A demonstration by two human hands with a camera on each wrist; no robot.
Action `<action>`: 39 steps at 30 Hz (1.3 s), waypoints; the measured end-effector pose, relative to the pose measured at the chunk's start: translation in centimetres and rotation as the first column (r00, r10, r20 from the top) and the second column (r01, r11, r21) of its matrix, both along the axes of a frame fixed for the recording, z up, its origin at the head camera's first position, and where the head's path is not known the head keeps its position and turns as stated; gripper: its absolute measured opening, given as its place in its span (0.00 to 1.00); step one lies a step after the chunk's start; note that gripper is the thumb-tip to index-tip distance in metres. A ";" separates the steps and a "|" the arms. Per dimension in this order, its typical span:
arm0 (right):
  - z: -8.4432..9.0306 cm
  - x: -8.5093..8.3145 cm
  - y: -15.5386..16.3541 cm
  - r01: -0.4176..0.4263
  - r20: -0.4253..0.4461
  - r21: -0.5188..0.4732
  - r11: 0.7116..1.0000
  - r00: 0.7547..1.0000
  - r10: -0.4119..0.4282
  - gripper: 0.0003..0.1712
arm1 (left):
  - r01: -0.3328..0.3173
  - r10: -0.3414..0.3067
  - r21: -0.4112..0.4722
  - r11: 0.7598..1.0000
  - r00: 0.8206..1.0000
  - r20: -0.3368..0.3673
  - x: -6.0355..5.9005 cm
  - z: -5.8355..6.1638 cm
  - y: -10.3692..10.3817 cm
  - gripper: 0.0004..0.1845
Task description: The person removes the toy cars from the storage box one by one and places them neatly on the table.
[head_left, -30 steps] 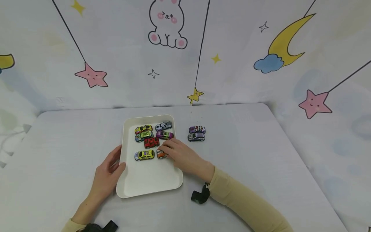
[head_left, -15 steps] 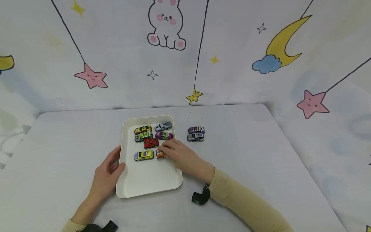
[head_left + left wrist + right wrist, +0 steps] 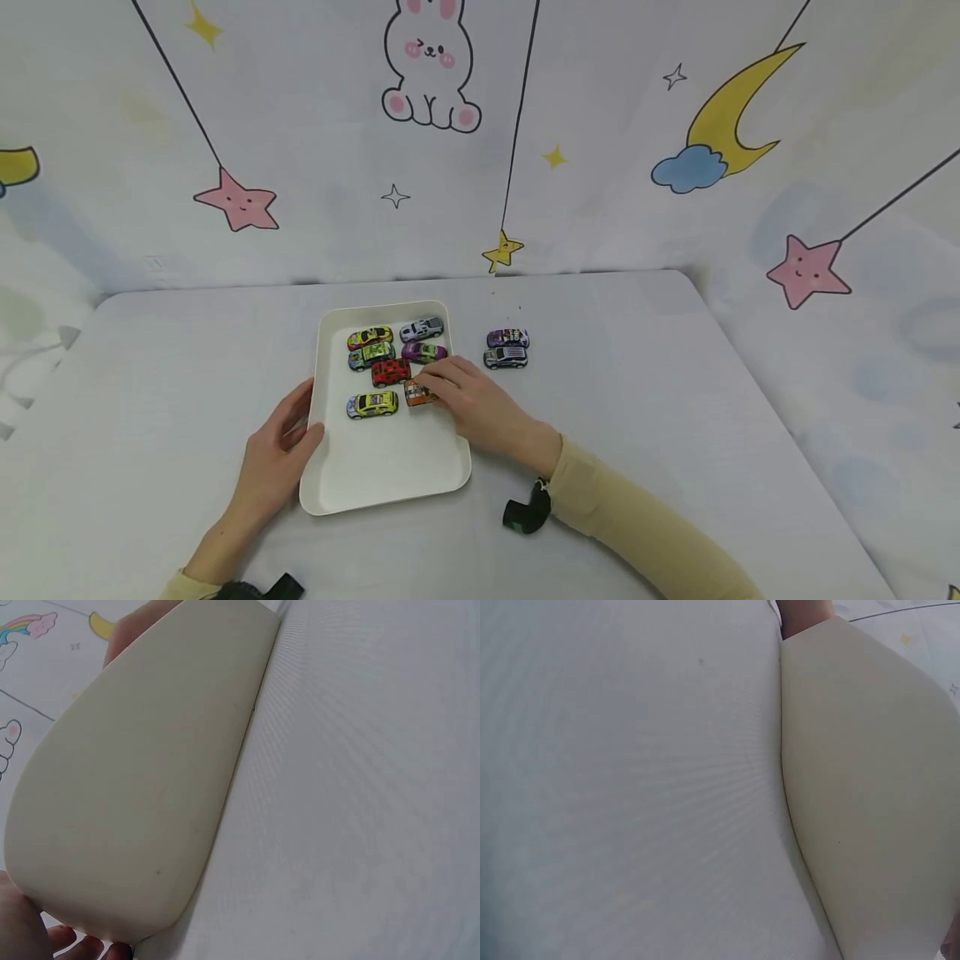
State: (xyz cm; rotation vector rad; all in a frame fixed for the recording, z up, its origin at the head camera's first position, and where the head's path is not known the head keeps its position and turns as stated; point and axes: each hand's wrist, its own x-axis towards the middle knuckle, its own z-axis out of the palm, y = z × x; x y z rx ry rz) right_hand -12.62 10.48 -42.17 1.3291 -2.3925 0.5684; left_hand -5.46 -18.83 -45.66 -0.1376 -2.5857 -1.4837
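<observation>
The right hand (image 3: 480, 404) pinches the little orange car (image 3: 417, 392) in the white tray (image 3: 390, 467). The left hand (image 3: 277, 454) holds the tray's near side, thumb on the rim.

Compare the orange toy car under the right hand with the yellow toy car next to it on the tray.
The orange car is partly covered by the fingers of the right hand, which touch it; the yellow car lies fully in view, untouched. The orange car sits nearer the tray's right side, the yellow one nearer the left hand holding the tray's left rim. Both are small toy cars lying crosswise inside the white tray.
</observation>
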 end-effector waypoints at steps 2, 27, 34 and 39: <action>0.1 0.1 0.2 -0.012 -0.005 -0.057 0.998 1.000 0.011 0.21 | 0.000 0.000 0.001 1.000 1.000 -0.005 0.0 0.0 0.0 0.32; -2.7 -0.4 5.9 0.160 0.096 -0.273 0.948 0.986 -0.139 0.25 | 0.007 -0.007 0.015 1.000 1.000 -0.015 -0.3 -0.3 0.0 0.31; -3.0 -0.5 7.6 0.196 0.155 -0.255 0.947 0.975 -0.160 0.26 | 0.005 -0.004 0.019 1.000 1.000 -0.011 -0.4 -0.2 0.0 0.31; -3.5 -0.6 8.6 0.184 0.140 -0.254 0.950 0.978 -0.152 0.26 | 0.001 -0.001 0.014 1.000 1.000 -0.019 -0.5 -0.2 -0.1 0.31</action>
